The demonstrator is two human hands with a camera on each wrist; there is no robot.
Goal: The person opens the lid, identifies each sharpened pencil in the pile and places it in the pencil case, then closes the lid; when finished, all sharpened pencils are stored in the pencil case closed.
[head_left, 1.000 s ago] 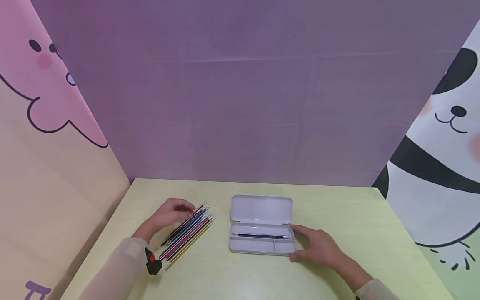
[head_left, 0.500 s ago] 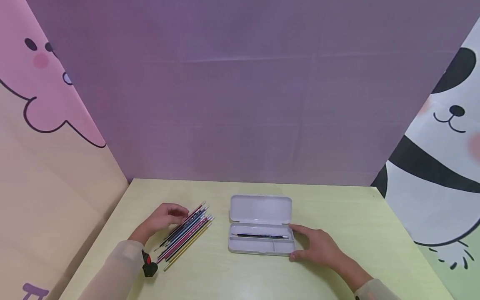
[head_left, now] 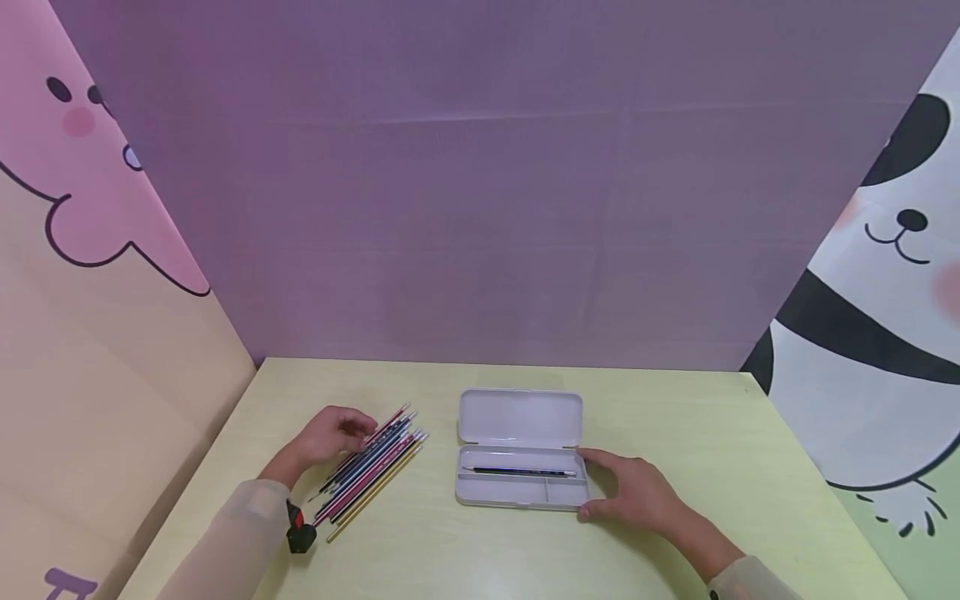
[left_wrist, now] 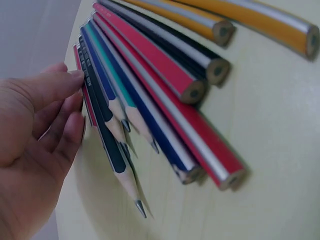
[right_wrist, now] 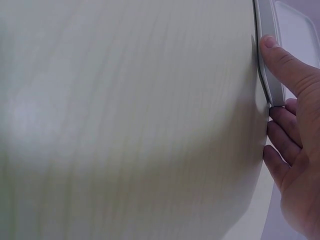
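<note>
A pale hinged pencil case (head_left: pixel 465 492) lies open on the table, its lid (head_left: pixel 521 417) folded back. One dark pencil (head_left: pixel 517 472) rests in its long rear compartment. My right hand (head_left: pixel 637 492) holds the right end, thumb on the front wall and index finger at the back corner. To the left is a slanting row of several pencils (head_left: pixel 371 475). My left hand (head_left: pixel 333 435) is at the row's left edge. In the left wrist view, the thumb tip (left_wrist: pixel 76 75) touches or nearly touches the outermost red and dark pencils; the other fingers are loosely bent beside them.
The light wooden table (head_left: pixel 675 417) ends at a purple backdrop (head_left: pixel 480 208). Printed side panels stand left and right. A small black-and-red device (head_left: pixel 302 532) sits on my left wrist, close to the near ends of the pencils.
My left hand has shifted slightly left and back from the pencils' far ends, then stayed almost still. The right hand keeps its hold on the case.
</note>
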